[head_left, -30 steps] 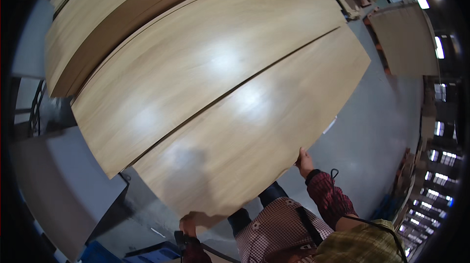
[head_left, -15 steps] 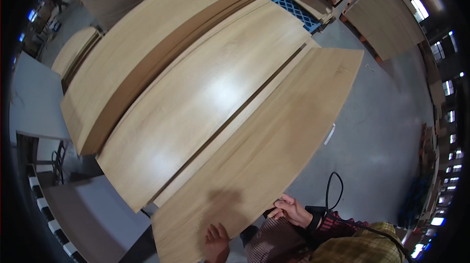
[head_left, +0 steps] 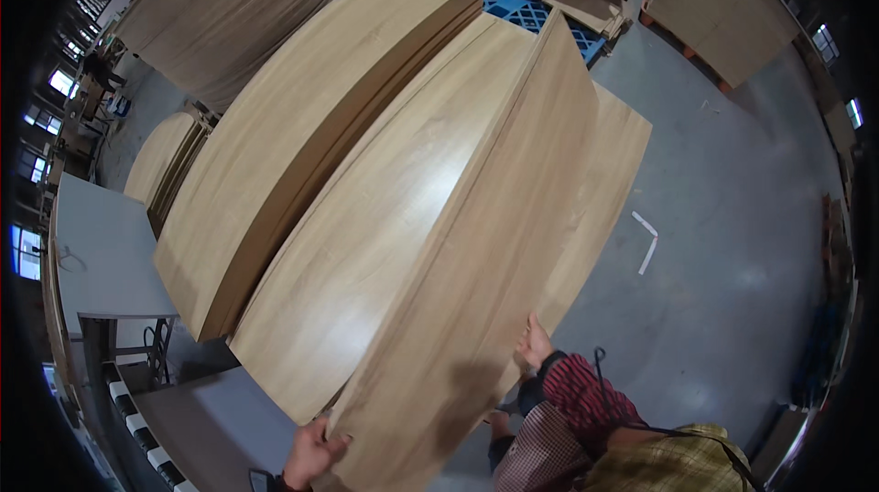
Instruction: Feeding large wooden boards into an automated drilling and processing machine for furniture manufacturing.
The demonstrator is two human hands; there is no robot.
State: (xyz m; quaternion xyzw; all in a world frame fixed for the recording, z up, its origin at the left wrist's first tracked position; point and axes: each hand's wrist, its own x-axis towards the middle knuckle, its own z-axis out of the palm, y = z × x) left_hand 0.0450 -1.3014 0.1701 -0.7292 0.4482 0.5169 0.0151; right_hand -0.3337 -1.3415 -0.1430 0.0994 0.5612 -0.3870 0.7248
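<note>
A long light-wood veneered board (head_left: 476, 272) is tilted up off a low stack of the same boards (head_left: 366, 245). My left hand (head_left: 309, 454) grips its near corner at the bottom of the view. My right hand (head_left: 533, 344) holds the board's right long edge, fingers curled under it. The raised board's far end points toward a blue pallet (head_left: 513, 0). Another board (head_left: 604, 190) lies flat beneath its right side.
A taller stack of boards (head_left: 302, 126) runs along the left. A grey table (head_left: 105, 254) stands at the far left. More stacks (head_left: 229, 7) and crates (head_left: 723, 7) sit at the back. Grey concrete floor (head_left: 732, 245) with tape strips (head_left: 646, 240) spreads to the right.
The top board has swung up and turned lengthwise away from me, its right edge lifted. My hands shifted along its near corner and right edge; the view tilted back.
</note>
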